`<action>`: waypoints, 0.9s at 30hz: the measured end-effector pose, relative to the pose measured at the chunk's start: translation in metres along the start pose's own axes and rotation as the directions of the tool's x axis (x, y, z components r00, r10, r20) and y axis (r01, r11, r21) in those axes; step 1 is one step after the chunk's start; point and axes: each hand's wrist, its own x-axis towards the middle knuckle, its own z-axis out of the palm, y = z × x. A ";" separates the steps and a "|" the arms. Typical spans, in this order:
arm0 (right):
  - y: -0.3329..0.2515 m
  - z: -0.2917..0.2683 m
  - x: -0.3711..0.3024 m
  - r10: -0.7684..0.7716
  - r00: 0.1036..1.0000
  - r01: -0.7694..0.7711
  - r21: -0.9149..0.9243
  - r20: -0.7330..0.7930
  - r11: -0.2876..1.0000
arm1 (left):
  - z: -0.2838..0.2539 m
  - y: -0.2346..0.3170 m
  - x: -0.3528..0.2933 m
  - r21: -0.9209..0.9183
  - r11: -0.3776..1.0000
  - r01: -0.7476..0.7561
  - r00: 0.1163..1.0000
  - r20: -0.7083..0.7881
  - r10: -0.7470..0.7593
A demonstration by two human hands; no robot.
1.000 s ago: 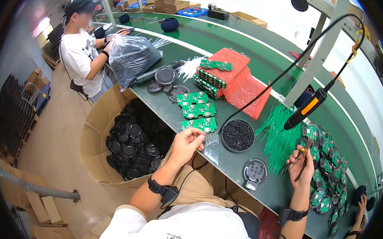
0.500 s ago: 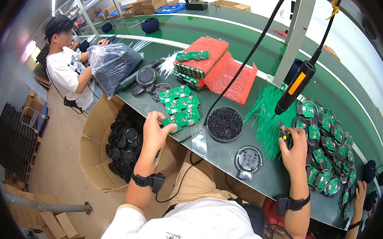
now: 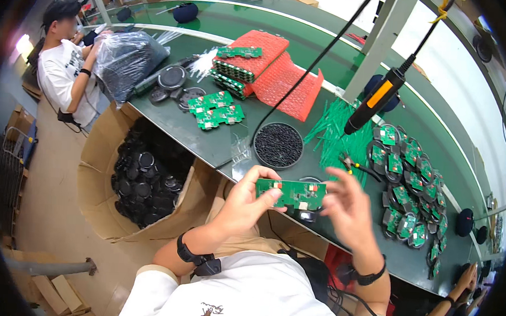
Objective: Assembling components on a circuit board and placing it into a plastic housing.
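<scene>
My left hand (image 3: pixel 253 201) pinches a green circuit board (image 3: pixel 291 194) by its left end, in front of my chest above the table's near edge. By the board's right end is my right hand (image 3: pixel 347 209), slightly blurred, its fingers apart; whether a fingertip touches the board I cannot tell. Mostly hidden behind the board lies a round black plastic housing (image 3: pixel 307 216). Small cutting pliers (image 3: pixel 355 165) with yellow and black handles rest beside the green zip ties (image 3: pixel 331 136). More green boards (image 3: pixel 218 110) lie to the left on the table.
A round dish of black screws (image 3: pixel 277 145) sits mid-table. An electric screwdriver (image 3: pixel 376 100) hangs from above. Housings with boards (image 3: pixel 412 183) crowd the right. Behind are red bubble wrap (image 3: pixel 291 88) and stacked boards. A carton of black parts (image 3: pixel 99 190) stands left, near a co-worker (image 3: pixel 66 62).
My left hand has taken a board from the group on the left and brought it to the middle. My right hand has let go of the pliers and come over to the board.
</scene>
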 end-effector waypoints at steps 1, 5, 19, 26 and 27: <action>-0.008 0.015 -0.005 0.073 0.995 -0.082 0.137 0.069 0.987 | 0.010 0.001 -0.001 0.130 0.991 -0.009 1.000 -0.026 0.013; 0.016 0.042 -0.017 -0.063 0.989 0.038 -0.186 -0.134 0.982 | 0.023 -0.014 -0.009 0.388 0.920 -0.051 0.991 -0.098 0.096; 0.028 0.020 -0.038 0.109 0.987 -0.053 0.408 -0.115 0.911 | -0.023 -0.006 -0.001 0.296 0.945 -0.143 0.987 -0.026 0.157; 0.061 -0.038 -0.016 0.105 0.981 -0.055 0.283 -0.165 0.958 | -0.112 0.029 0.063 0.936 0.347 0.066 0.782 -0.264 0.564; 0.059 -0.039 -0.015 0.111 0.979 -0.059 0.283 -0.173 0.957 | -0.116 0.027 0.066 0.990 0.086 0.109 0.790 -0.139 0.597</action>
